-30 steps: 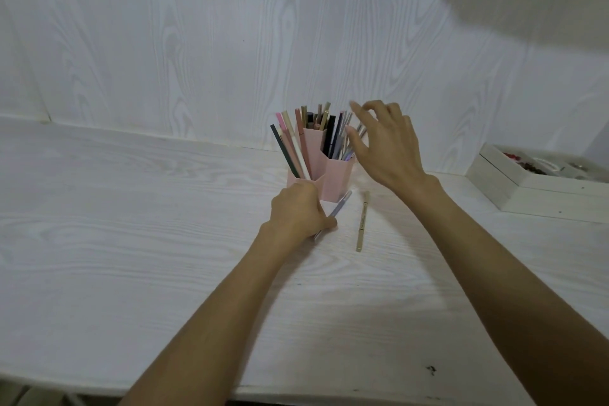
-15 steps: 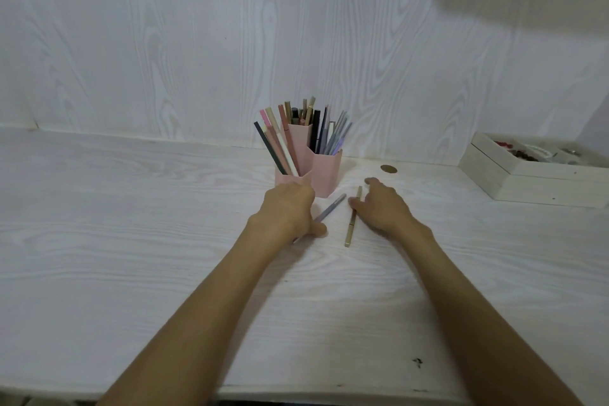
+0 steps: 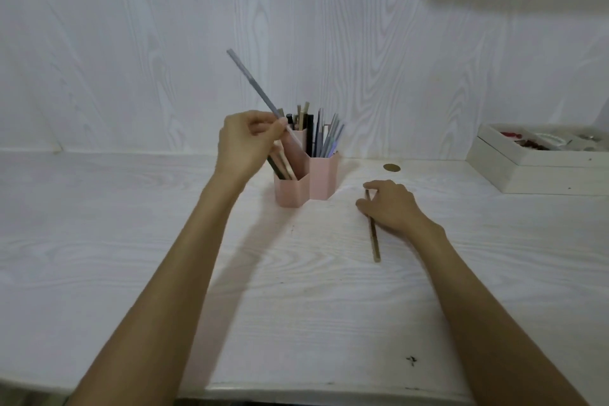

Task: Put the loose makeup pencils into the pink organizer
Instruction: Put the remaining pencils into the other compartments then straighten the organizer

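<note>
You are looking down on a white wood-grain table [image 3: 115, 241], with a wall [image 3: 131, 43] of the same pale grain rising straight behind it and a grey shadow across the wall's upper right corner.

Your left hand [image 3: 245, 145] is raised beside the left side of the pink organizer [image 3: 306, 178], fingers pinched closed on a grey-lilac pencil [image 3: 255, 84] that slants up and to the left, its lower end over the organizer's pockets. Half a second ago that pencil lay on the table under this hand, just in front of the organizer; it is now off the surface.

The organizer stands near the back of the table, its hexagonal pockets crowded with upright and leaning pencils.

To its right, your right hand [image 3: 392, 208] rests low on the table with fingers curled, thumb and fingertips touching the upper part of the gold pencil [image 3: 373, 234]. That pencil lies flat on the wood, and I cannot tell whether the grip has fully closed. The hand was already on it half a second ago; a second ago it was up by the organizer's top.

A small round brown spot [image 3: 391, 167] marks the table behind that hand. At the far right sits a white box [image 3: 527, 171] holding small items too blurred to name.
</note>
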A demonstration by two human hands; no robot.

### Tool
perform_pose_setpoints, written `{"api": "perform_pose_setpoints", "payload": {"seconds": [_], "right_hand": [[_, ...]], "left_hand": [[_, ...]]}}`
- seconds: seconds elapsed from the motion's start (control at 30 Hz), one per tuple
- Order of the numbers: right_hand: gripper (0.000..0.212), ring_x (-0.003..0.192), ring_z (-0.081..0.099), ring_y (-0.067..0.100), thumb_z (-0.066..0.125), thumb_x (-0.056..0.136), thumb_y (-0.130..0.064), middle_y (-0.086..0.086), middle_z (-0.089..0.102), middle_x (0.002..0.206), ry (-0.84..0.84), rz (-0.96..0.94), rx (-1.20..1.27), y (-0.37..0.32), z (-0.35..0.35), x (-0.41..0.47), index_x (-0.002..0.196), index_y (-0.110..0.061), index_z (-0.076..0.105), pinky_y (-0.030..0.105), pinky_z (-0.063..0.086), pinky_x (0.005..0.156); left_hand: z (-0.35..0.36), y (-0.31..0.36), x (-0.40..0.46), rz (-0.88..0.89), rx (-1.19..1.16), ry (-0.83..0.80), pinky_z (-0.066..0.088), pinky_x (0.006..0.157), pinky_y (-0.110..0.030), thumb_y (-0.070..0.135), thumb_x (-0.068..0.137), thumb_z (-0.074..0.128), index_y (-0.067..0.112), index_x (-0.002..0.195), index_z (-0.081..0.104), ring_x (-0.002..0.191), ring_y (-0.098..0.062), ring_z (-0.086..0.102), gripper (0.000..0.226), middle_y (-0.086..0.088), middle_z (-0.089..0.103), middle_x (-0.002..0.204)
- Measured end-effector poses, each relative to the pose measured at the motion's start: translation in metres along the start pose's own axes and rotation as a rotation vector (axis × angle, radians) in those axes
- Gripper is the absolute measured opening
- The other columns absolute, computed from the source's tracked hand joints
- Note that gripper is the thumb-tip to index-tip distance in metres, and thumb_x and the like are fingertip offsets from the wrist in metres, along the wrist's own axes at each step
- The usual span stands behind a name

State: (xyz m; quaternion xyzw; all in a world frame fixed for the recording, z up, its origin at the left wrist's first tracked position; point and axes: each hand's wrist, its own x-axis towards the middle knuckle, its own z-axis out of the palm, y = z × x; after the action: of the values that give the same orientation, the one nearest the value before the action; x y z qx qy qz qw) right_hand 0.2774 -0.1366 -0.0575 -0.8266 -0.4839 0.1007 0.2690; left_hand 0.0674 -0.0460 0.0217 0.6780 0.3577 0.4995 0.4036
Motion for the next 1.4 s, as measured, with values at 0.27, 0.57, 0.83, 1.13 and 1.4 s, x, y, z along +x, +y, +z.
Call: {"api": "perform_pose_setpoints", "payload": {"seconds": [0.27,0.57,0.83,1.13,1.4], "right_hand": [[0.046,0.112,0.056,0.026,0.060,0.084,-0.032,0.008,0.060,0.124,0.053,-0.005,0.100,0.003,0.001,-0.003,0.127,-0.016,0.055,0.033,0.041,0.093],[0.045,0.106,0.057,0.025,0.061,0.083,-0.033,0.008,0.063,0.115,0.071,0.002,0.144,0.006,0.003,-0.001,0.124,-0.016,0.054,0.029,0.037,0.082],[0.045,0.103,0.057,0.025,0.059,0.083,-0.030,0.009,0.064,0.110,0.060,-0.002,0.151,0.005,0.005,-0.001,0.125,-0.015,0.054,0.031,0.039,0.084],[0.046,0.108,0.057,0.026,0.059,0.084,-0.030,0.009,0.063,0.118,0.061,-0.018,0.120,0.005,0.005,0.000,0.126,-0.015,0.054,0.032,0.040,0.088],[0.045,0.104,0.058,0.026,0.060,0.083,-0.030,0.009,0.064,0.112,0.061,-0.005,0.137,0.006,0.006,0.002,0.125,-0.015,0.053,0.029,0.039,0.081]], "left_hand": [[0.037,-0.024,-0.005,-0.046,0.679,-0.036,0.047,0.066,-0.027,0.023,0.084,0.062,0.015,0.080,0.073,0.085,-0.022,0.069,0.014,-0.001,0.070,0.070],[0.038,-0.014,0.008,-0.016,0.843,-0.006,0.025,0.046,-0.020,0.040,0.072,0.069,0.016,0.055,0.051,0.063,-0.025,0.056,0.035,0.003,0.049,0.054],[0.043,-0.016,0.017,0.066,0.808,0.061,0.037,0.062,-0.028,0.033,0.082,0.064,0.013,0.087,0.077,0.071,-0.025,0.057,0.024,-0.007,0.071,0.081],[0.048,-0.005,0.032,-0.035,0.795,-0.067,0.039,0.063,-0.028,0.029,0.081,0.067,0.011,0.094,0.074,0.076,-0.021,0.057,0.023,-0.004,0.070,0.087],[0.030,-0.021,0.014,-0.069,0.642,0.112,0.033,0.048,-0.020,0.018,0.077,0.061,0.008,0.073,0.074,0.061,-0.022,0.055,0.017,-0.004,0.064,0.064]]}}
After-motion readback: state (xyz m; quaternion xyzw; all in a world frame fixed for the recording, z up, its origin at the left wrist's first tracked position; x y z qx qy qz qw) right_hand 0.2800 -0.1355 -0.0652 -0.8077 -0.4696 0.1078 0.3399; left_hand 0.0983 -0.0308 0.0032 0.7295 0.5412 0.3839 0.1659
